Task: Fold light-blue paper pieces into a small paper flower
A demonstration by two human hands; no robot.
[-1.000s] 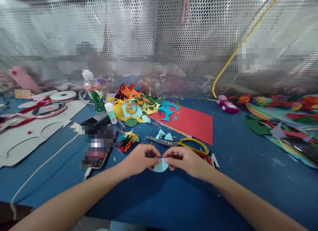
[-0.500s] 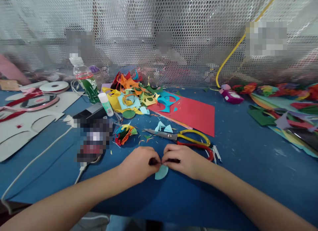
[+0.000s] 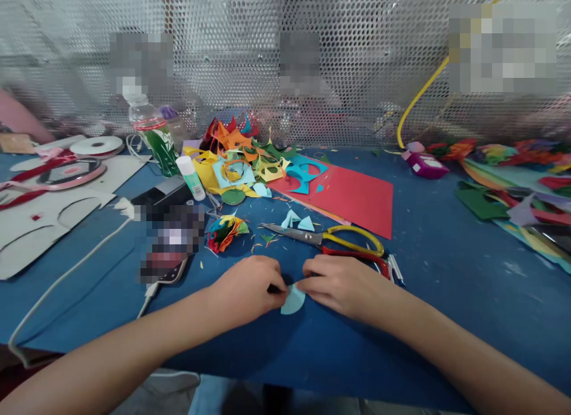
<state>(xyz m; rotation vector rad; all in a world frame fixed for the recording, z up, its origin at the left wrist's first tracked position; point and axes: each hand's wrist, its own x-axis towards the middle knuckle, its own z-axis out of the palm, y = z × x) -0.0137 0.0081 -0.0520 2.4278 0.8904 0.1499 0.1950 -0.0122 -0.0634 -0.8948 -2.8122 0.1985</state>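
Note:
A small light blue paper piece [image 3: 293,302] with a rounded lower edge is at the table's front, between my two hands. My left hand [image 3: 252,287] pinches its left edge between thumb and fingers. From the other side, the closed fingers of my right hand [image 3: 343,284] grip its upper right edge; the thumb is mostly hidden. Beyond my right hand lie scissors [image 3: 312,237] with one yellow and one red handle, blades pointing left. Folded light blue paper pieces [image 3: 298,221] sit just behind the blades. A bundle of multicoloured folded paper [image 3: 226,233] rests beyond my left hand.
A red paper sheet [image 3: 357,195] and a heap of cut paper scraps [image 3: 236,147] lie farther back. At left are a glue stick [image 3: 191,178], a bottle [image 3: 156,135], a phone [image 3: 173,242] and its white cable [image 3: 71,263]. Perforated metal mesh [image 3: 357,64] backs the blue table.
My right hand has shifted slightly right, widening the gap between my hands. More of the light blue paper's top now shows. The view has tilted slightly.

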